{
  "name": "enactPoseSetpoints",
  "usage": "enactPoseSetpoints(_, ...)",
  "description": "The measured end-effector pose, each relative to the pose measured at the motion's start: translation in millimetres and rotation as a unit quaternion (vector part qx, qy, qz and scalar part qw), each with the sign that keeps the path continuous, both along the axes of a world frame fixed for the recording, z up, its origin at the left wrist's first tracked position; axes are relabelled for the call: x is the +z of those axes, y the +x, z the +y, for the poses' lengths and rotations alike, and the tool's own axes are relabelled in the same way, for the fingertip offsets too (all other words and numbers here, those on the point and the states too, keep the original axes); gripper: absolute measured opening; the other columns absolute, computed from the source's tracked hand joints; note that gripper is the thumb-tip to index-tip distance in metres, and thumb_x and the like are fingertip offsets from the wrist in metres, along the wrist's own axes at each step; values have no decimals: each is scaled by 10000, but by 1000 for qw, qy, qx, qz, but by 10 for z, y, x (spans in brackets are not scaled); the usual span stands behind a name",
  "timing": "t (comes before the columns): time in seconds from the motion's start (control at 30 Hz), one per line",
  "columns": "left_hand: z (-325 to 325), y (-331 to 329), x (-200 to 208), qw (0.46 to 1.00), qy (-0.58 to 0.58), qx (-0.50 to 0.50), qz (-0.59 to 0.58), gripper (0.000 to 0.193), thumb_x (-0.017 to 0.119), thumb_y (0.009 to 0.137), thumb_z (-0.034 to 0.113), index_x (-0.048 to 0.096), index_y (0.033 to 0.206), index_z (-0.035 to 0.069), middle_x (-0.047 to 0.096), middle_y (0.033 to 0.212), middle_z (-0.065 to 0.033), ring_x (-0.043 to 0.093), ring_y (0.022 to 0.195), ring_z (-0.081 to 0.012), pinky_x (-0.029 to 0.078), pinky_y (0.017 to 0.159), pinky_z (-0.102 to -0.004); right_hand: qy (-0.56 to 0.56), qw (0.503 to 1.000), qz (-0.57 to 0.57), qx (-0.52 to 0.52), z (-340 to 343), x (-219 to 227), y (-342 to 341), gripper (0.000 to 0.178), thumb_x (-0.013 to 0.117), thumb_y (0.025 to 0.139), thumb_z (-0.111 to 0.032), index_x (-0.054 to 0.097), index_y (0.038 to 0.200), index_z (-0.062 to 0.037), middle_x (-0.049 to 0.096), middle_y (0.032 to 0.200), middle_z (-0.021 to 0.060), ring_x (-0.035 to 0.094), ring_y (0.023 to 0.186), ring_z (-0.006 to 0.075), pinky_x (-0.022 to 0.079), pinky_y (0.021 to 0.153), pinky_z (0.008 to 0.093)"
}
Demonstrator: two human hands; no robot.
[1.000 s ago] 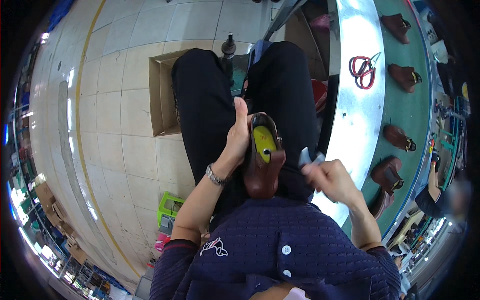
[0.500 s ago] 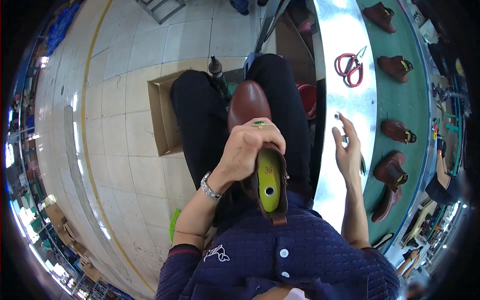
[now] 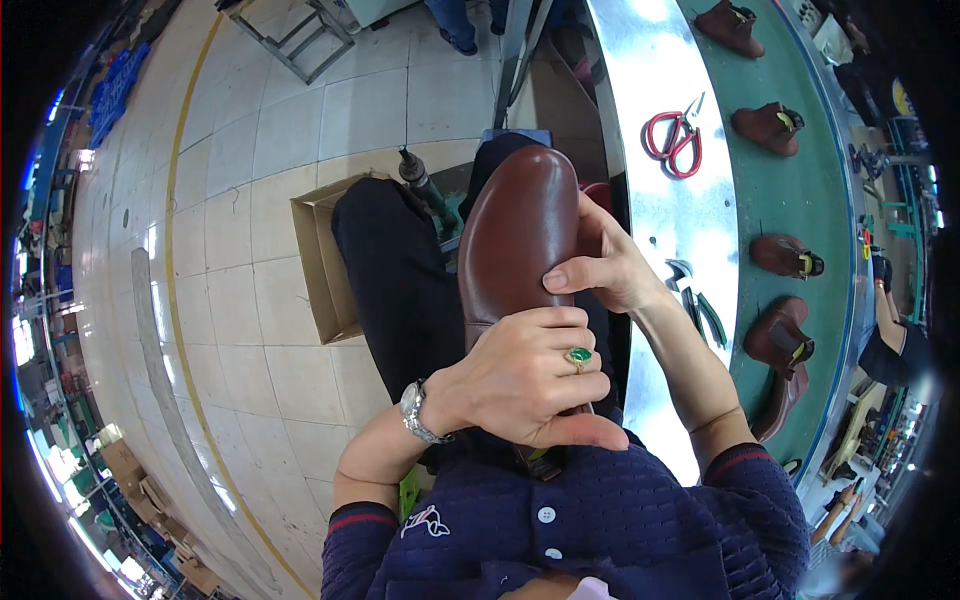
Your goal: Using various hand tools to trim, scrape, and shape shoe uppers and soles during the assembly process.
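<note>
A brown leather shoe (image 3: 520,220) lies over my lap, its rounded toe pointing away from me and its shiny upper facing up. My left hand (image 3: 535,380) is closed around the rear half of the shoe and hides most of its opening. My right hand (image 3: 610,265) grips the right edge near the front, thumb pressed on the upper and fingers curled under the side, partly hidden. Pliers with dark green handles (image 3: 700,305) rest on the metal bench (image 3: 690,225) beside my right forearm. Farther along it lie red-handled scissors (image 3: 672,145).
Right of the bench, a green conveyor belt (image 3: 790,205) carries several brown shoes (image 3: 768,130). An open cardboard box (image 3: 325,265) stands left of my legs. An upright metal tool (image 3: 425,185) rises between my knees, and a metal stool (image 3: 300,45) stands at the far left.
The shoe has come up and its upper now faces me, the insole turned out of sight. My right hand has moved left from the bench and taken hold of the shoe's side.
</note>
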State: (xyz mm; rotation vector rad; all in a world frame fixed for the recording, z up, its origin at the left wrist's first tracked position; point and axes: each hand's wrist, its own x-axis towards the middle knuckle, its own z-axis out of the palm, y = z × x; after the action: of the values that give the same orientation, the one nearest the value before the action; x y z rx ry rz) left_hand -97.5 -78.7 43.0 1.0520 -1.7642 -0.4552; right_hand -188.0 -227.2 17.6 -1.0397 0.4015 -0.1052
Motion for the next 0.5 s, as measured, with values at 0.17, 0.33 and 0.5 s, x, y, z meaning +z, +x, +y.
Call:
enactPoseSetpoints(0.17, 10, -26, 29, 999, 27, -16, -37, 495, 640, 802, 563, 562, 675, 91, 568, 699, -15, 595, 718, -215, 482, 760, -332, -20, 1000, 24, -4, 1, -2, -18, 785, 818, 663, -51, 433, 1347, -31, 622, 1087, 80, 609, 1014, 170, 462, 954, 358)
enactPoseSetpoints(0.33, 36, -105, 5, 1000, 19, 4, -17, 517, 616, 866, 529, 576, 609, 83, 579, 576, -51, 577, 582, -213, 470, 774, -313, -30, 999, 29, -25, 125, 7, 3, 783, 830, 673, -75, 432, 1345, -24, 618, 1108, 80, 609, 1023, 164, 472, 942, 345)
enactPoseSetpoints(0.5, 46, -62, 13, 1000, 22, 2, -19, 491, 632, 862, 504, 570, 614, 86, 576, 581, -50, 584, 599, -214, 468, 770, -312, -36, 997, 7, -71, 266, -17, 74, 690, 812, 718, -95, 465, 1309, -16, 623, 1104, 76, 611, 1004, 145, 492, 907, 317)
